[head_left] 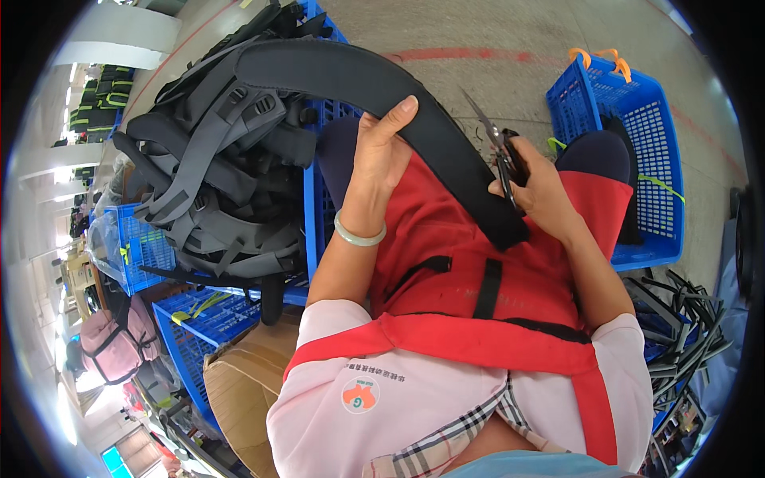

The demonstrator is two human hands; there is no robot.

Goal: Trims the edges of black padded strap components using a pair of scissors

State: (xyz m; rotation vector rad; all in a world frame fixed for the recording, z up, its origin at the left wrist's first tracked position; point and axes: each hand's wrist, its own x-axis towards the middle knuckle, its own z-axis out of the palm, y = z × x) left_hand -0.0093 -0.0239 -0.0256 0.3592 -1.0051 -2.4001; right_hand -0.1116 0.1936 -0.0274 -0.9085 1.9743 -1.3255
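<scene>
A long, curved black padded strap (pixel 446 143) stretches from the heap at my left across my lap. My left hand (pixel 382 147) is closed around its middle, the thumb lying on the upper face. In my right hand (pixel 542 187) is a pair of scissors (pixel 500 143), its blades pointing up and away from me, beside the strap's edge. The right fingers also sit close to the strap near its lower end; whether they touch it I cannot tell. That end rests over the red apron (pixel 430 215) on my lap.
A heap of grey and black harness straps (pixel 215 159) with buckles lies on a blue crate (pixel 316 231) at my left. Blue crate (pixel 665 199) with orange ties stands to the right, black strips (pixel 677 327) below it. A cardboard box (pixel 247 390) sits lower left.
</scene>
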